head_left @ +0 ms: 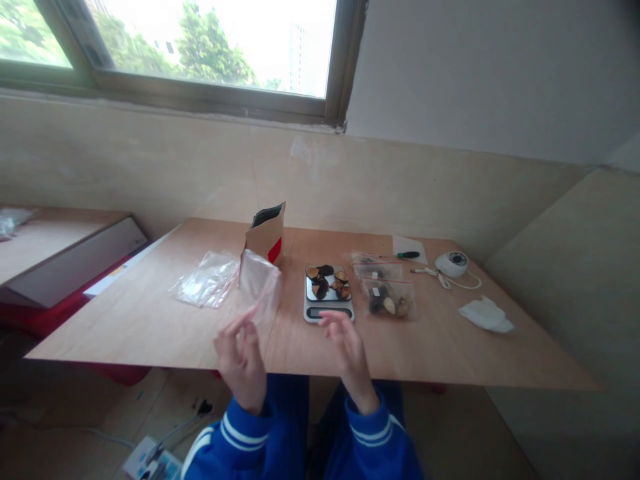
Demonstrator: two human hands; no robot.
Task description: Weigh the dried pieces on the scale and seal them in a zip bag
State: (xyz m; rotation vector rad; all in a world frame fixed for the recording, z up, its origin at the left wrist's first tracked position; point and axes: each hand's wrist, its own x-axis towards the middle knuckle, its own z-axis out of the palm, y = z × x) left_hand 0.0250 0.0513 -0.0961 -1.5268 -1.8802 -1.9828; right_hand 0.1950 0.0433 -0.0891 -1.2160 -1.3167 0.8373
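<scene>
My left hand (pixel 241 360) is raised over the table's near edge and pinches the red-striped rim of an empty clear zip bag (pixel 260 287), holding it upright. Beside it, my right hand (pixel 347 350) hovers with fingers spread and nothing in them, just in front of a small kitchen scale (pixel 329 310). Several dark and tan dried pieces (pixel 327 280) lie on the scale's plate. Right of the scale lie two filled zip bags (pixel 387 297). A brown paper pouch (pixel 266 237) stands open behind the held bag.
A pile of empty clear bags (pixel 207 280) lies at the left of the wooden table (pixel 440 347). At the right are a green-handled tool (pixel 409 255), a white round device with a cord (pixel 453 263) and a crumpled white tissue (pixel 486 315). A lower bench (pixel 55 240) stands to the left.
</scene>
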